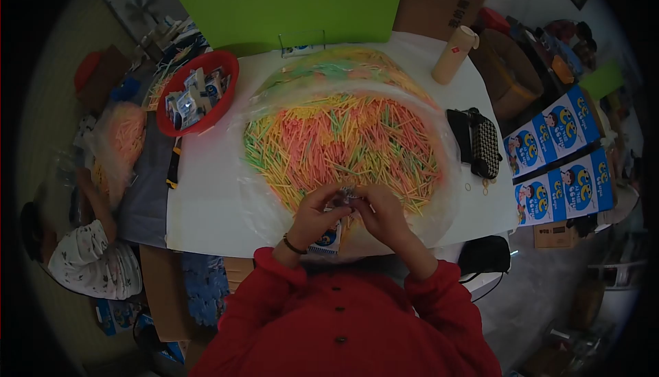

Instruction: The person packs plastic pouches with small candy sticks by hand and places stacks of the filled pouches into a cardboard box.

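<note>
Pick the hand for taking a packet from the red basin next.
Left, I'd say: the left hand is nearer the red basin, on that side; the right hand would probably have to cross over.

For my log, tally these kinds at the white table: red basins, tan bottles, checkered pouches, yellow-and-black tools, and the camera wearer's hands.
Red basin: 1
Tan bottle: 1
Checkered pouch: 1
Yellow-and-black tool: 1
Wearer's hands, left hand and right hand: 2
Total: 6
</note>
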A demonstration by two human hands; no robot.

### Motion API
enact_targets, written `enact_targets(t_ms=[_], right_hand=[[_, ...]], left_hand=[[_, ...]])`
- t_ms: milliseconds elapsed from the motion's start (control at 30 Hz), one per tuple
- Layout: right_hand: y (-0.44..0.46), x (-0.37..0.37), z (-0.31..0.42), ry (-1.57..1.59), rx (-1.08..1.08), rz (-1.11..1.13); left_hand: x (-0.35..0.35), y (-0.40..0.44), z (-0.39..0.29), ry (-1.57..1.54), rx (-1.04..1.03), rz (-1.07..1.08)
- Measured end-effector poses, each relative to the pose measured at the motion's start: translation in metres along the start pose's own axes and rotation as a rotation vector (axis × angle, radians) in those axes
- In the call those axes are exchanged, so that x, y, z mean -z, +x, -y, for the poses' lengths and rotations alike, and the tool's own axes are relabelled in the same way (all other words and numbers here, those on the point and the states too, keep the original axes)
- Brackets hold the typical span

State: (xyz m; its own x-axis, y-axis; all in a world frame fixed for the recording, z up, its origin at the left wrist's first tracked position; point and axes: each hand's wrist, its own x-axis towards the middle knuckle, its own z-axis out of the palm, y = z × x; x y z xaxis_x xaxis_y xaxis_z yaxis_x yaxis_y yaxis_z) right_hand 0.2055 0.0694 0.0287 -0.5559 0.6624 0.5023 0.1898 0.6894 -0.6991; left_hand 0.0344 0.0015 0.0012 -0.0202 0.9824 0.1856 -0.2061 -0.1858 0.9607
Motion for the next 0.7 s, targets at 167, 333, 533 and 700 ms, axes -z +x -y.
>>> enact_targets(t_ms=[167, 333, 533, 700], right_hand=[[0.006, 0.013, 0.003, 0.197, -0.192, 0.148], [0.046, 0.062, -0.098, -0.511, -0.230, -0.148], [0.085, 0.064, -0.138, -1.025, -0.380, 0.189], [0.092, 0.056, -0.157, -1.082, -0.326, 0.363]], left_hand=[[0.028, -0.047, -0.030, 0.009, 0.034, -0.260], [0.104, -0.084, -0.070, 0.272, 0.225, -0.691], [0.144, -0.105, -0.048, 1.352, 0.158, -0.750], [0.070, -0.072, -0.024, 1.361, 0.061, -0.376]])
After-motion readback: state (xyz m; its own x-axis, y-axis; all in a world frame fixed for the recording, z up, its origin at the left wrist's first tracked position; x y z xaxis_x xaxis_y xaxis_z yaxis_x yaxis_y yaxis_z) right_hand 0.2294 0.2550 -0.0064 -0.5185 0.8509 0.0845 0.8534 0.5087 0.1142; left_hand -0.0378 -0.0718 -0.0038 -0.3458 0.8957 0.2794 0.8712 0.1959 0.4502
